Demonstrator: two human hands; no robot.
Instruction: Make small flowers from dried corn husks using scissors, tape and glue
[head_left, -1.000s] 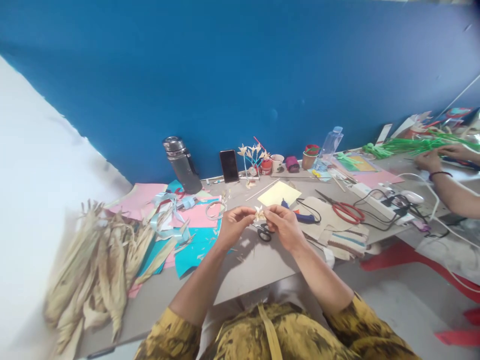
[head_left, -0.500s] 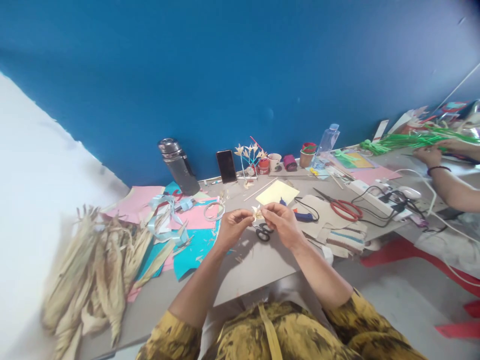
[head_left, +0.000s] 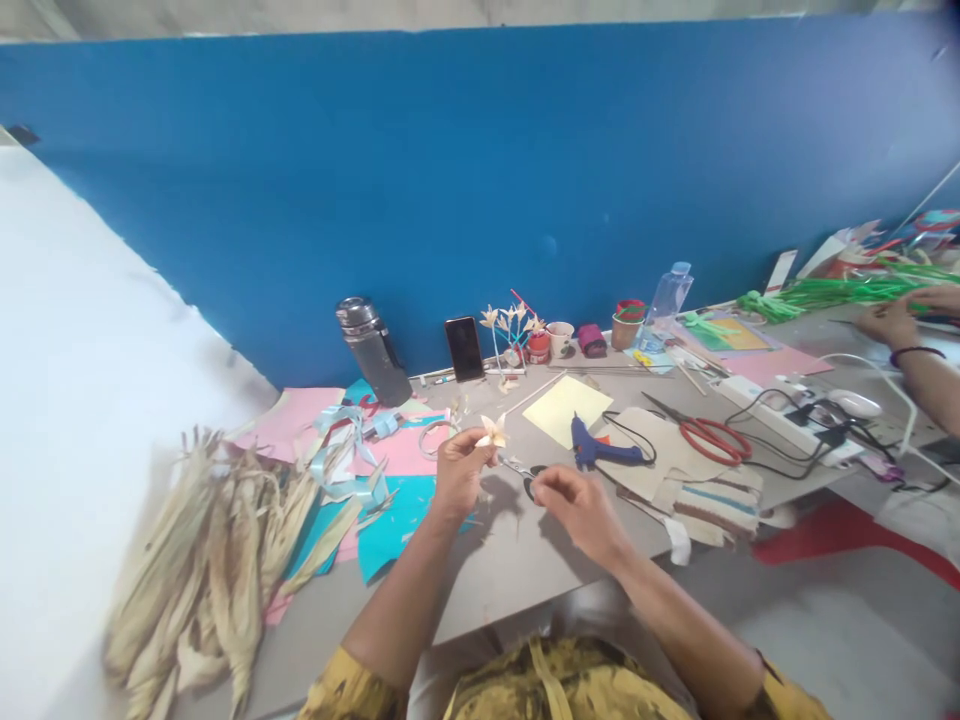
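My left hand (head_left: 461,475) is closed, pinching a small pale flower with pointed petals (head_left: 491,432) that looks made of dried husk. Lower and to the right, my right hand (head_left: 585,510) has its fingers curled at the black handles of small scissors (head_left: 534,482). The scissors' blades point left toward my left hand; whether they are lifted off the table I cannot tell. Beyond my right hand lies a blue glue gun (head_left: 607,450), near a pale yellow sheet (head_left: 568,410). Similar flowers on stems (head_left: 514,325) stand at the back.
Dried corn husks (head_left: 187,570) are heaped at the left, beside pink and blue paper (head_left: 394,530). A flask (head_left: 373,350), a phone (head_left: 465,348) and a bottle (head_left: 670,295) stand along the wall. Red-handled scissors (head_left: 716,440) and a power strip (head_left: 787,415) lie right. Another person's hand (head_left: 889,325) is at far right.
My right hand has let go of the flower and moved down and right to the small scissors. My left hand keeps the flower. The view has tilted up slightly.
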